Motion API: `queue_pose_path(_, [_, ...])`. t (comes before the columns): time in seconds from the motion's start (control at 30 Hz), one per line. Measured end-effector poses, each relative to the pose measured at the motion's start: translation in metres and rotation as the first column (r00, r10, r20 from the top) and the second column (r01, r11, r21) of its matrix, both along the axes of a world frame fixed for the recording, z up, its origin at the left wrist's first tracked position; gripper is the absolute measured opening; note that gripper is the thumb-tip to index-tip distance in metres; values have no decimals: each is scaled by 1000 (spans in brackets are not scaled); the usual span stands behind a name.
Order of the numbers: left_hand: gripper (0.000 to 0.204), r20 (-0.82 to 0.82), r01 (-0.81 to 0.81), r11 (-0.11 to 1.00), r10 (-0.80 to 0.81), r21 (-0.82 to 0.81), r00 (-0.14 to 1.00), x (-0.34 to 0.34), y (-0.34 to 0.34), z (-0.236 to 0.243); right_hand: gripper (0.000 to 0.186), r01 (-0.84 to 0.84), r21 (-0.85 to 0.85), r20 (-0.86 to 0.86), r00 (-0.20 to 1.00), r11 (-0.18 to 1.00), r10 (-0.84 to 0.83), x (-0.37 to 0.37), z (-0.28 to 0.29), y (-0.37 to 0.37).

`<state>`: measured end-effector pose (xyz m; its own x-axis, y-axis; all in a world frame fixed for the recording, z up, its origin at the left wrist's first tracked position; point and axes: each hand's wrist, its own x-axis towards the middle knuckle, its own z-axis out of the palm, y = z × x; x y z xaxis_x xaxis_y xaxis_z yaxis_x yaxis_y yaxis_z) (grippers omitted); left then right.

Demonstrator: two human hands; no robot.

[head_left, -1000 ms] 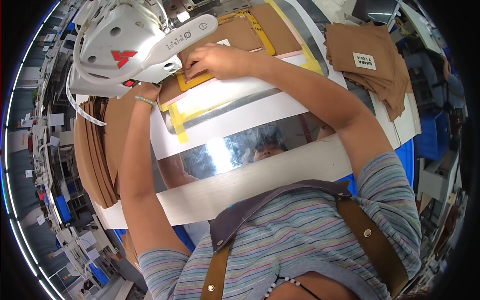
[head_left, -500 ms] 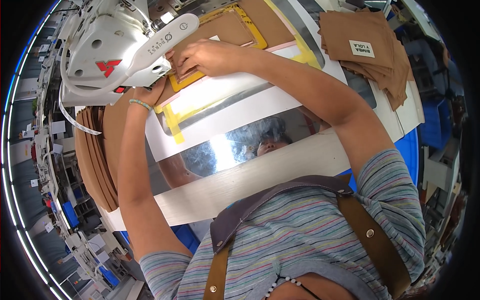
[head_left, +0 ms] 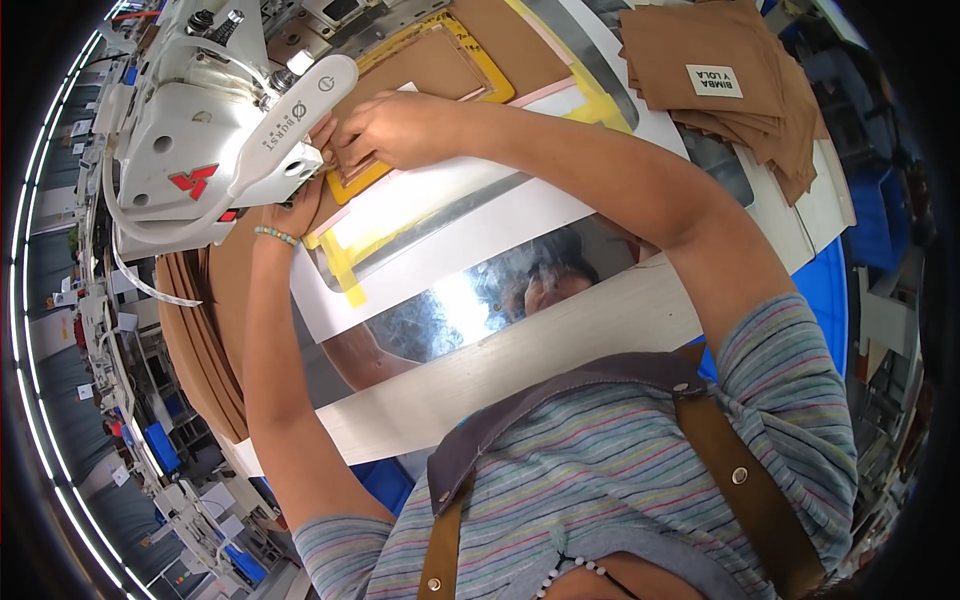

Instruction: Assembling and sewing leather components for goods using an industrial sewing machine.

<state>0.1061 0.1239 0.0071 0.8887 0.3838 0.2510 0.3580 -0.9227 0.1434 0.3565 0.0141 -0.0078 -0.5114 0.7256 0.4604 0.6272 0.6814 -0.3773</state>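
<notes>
My right hand (head_left: pixel 395 130) rests with bent, closed fingers on the brown piece (head_left: pixel 400 63) inside the yellow frame (head_left: pixel 485 70), at its lower left part; what the fingertips grip is hidden. My left hand (head_left: pixel 298 208), with a bead bracelet, reaches up beside the white machine head (head_left: pixel 170 150), which partly covers it. Its fingertips show close to my right fingers, bunched at the frame's left end; what they hold cannot be made out. The frame lies on brown sheeting over white paper (head_left: pixel 330 300) with yellow tape strips (head_left: pixel 350 275).
A stack of brown pieces (head_left: pixel 660 45) with a pale label lies at the right, more upright-edged brown pieces (head_left: pixel 190 350) at the left. A reflective metal plate (head_left: pixel 420 340) sits near the pale table edge (head_left: pixel 500 360). Blue bins (head_left: pixel 820 290) and workstations show beyond.
The whole view has shifted slightly. My left fingertips, hidden a second ago, now show next to my right fingers. My right hand still works at the same part of the yellow frame.
</notes>
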Motion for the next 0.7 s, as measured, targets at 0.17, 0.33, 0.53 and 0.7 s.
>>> queue_pose_path(0.17, [44,-39,-28,999,30,47,999,1,5,0,32,18,15,-10,1000,1000,-17,1,-4,2])
queue_pose_path(0.33, [44,-24,-78,997,78,-11,997,-2,11,-3,32,16,9,50,999,1000,-17,-1,0,3])
queue_pose_path(0.53, [44,-104,-59,991,72,124,992,-3,20,-4,31,9,-38,53,999,999,-7,1,5,5])
queue_pose_path(0.7, [44,-2,-133,965,137,-227,991,-3,27,-13,31,45,-17,97,994,999,-43,-1,6,9])
